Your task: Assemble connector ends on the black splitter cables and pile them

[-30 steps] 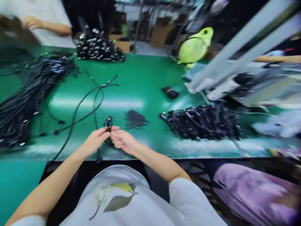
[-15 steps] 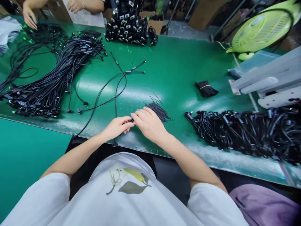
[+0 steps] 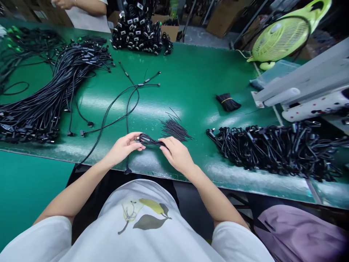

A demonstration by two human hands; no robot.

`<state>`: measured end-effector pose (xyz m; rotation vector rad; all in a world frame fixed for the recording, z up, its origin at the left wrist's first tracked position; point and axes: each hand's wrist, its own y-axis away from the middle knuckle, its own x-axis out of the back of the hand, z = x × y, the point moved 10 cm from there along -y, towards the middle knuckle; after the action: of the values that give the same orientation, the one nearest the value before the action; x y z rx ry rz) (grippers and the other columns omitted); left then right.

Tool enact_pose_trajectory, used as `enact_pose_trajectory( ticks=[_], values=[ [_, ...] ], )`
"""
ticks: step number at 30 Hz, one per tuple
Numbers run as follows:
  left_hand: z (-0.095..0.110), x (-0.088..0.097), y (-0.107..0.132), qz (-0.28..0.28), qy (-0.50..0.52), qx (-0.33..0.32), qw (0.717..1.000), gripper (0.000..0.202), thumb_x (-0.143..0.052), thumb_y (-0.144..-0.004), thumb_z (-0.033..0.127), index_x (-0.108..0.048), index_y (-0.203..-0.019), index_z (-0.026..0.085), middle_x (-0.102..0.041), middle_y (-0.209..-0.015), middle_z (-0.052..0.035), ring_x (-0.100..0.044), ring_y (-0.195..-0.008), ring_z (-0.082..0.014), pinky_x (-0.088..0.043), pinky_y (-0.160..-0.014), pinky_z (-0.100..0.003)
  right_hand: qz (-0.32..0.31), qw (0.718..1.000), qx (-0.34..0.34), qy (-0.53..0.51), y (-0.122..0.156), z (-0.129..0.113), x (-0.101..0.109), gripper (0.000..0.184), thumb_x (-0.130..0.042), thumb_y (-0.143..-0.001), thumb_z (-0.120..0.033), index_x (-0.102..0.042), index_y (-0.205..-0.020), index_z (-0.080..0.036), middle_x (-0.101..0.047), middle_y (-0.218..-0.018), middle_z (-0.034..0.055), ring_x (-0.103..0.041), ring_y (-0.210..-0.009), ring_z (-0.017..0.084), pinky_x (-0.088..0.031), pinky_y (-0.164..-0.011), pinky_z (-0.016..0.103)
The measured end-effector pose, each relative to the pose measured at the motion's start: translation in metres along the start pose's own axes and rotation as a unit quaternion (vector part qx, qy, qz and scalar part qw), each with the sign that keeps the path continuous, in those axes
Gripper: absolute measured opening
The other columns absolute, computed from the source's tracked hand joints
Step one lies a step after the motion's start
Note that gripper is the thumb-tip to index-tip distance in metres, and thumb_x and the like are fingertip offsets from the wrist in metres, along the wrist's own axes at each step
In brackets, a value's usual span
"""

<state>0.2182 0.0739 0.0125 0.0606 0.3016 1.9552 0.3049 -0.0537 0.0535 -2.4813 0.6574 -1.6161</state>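
So, coiled cable (image 3: 149,139) bridges your two hands, long axis roughly left-right, over near edge of green table (image 3: 191,78). Your left hand (image 3: 122,149) pinches one end, right hand (image 3: 177,154) other; neither nearer. Cable black, thin, looped into narrow bundle, greyish patch showing.

Black cable (image 3: 149,139), looped, sideways between left hand (image 3: 124,148), right hand (image 3: 176,152).

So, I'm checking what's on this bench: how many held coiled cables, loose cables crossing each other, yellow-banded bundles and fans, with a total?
Held coiled cable: 1
Crossing loose cables: 3
Yellow-banded black bundle: 1
Yellow-green fan: 1
Total: 6
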Motion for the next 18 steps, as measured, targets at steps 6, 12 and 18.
enact_pose_trajectory(
  ticks=[6, 12, 18],
  values=[
    [0.01, -0.01, -0.003, -0.017, 0.002, 0.004, 1.0, 0.036, -0.072, -0.078, 0.033, -0.062, -0.105, 0.012, -0.07, -0.085, -0.0051, -0.069, -0.071, -0.0158, -0.054, -0.064, -0.026, -0.042, 0.996, 0.003, -0.077, 0.005, -0.006, -0.012, 0.038, -0.03, -0.103, -0.032, -0.059, -0.119, -0.013, -0.069, -0.102, 0.0121, -0.064, -0.093, 0.02, -0.049, -0.081, 0.031],
    [0.014, -0.021, -0.001, -0.023, 0.042, -0.002, 0.999, 0.045, -0.074, -0.077, 0.044, -0.06, -0.107, 0.014, -0.069, -0.086, -0.0047, -0.066, -0.07, -0.0143, -0.051, -0.061, -0.023, -0.048, 0.973, -0.069, -0.215, 0.004, -0.003, -0.007, 0.035, -0.032, -0.102, -0.034, -0.062, -0.104, -0.016, -0.066, -0.079, 0.0036, -0.061, -0.07, 0.014, -0.045, -0.067, 0.025],
    [0.024, -0.033, 0.004, 0.014, 0.071, -0.059, 0.996, 0.042, -0.075, -0.076, 0.045, -0.058, -0.101, 0.016, -0.061, -0.078, 0.0007, -0.057, -0.067, -0.0096, -0.047, -0.062, -0.021, -0.03, 0.958, -0.093, -0.269, 0.003, -0.011, -0.004, 0.034, -0.032, -0.102, -0.034, -0.061, -0.097, -0.017, -0.06, -0.072, 0.0009, -0.058, -0.065, 0.013, -0.044, -0.064, 0.024]
  ],
)
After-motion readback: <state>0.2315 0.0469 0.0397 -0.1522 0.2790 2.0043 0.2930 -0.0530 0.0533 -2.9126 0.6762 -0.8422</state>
